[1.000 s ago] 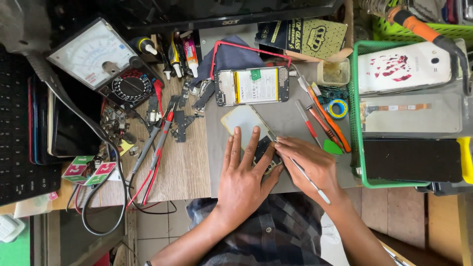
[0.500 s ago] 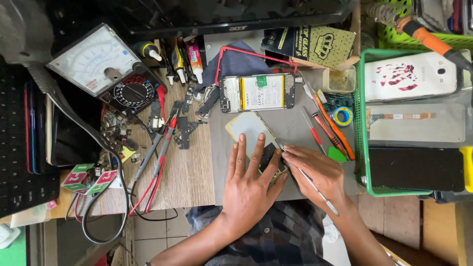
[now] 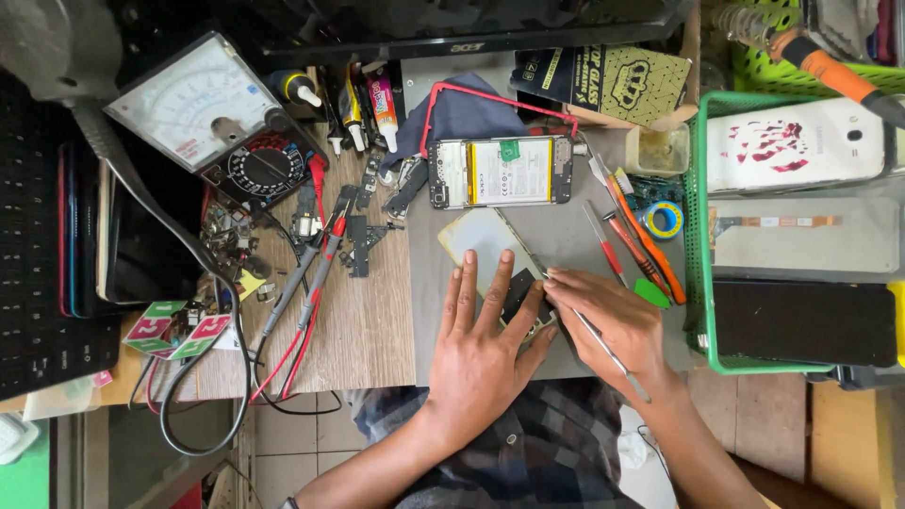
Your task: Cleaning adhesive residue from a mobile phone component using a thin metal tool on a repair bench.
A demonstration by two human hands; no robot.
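My left hand (image 3: 483,353) lies flat, fingers spread, on a phone back panel (image 3: 483,243) resting on a grey work mat (image 3: 556,236). My right hand (image 3: 608,316) grips a thin metal tool (image 3: 613,358) like a pen, its tip touching a small dark part (image 3: 517,290) at the panel's lower right edge. An opened phone (image 3: 500,172) with its battery exposed lies a little farther back on the mat.
An analog multimeter (image 3: 212,118) with red and black probes (image 3: 311,273) lies left. Screwdrivers and tweezers (image 3: 633,240) and a tape roll (image 3: 663,219) lie right. A green basket (image 3: 699,236) holds phones and panels. Glue tubes (image 3: 363,108) stand at the back, a keyboard (image 3: 28,273) at far left.
Both hands stay on the back panel; the right hand's tool tip has shifted slightly along the panel's edge. The camera view has drifted a little.
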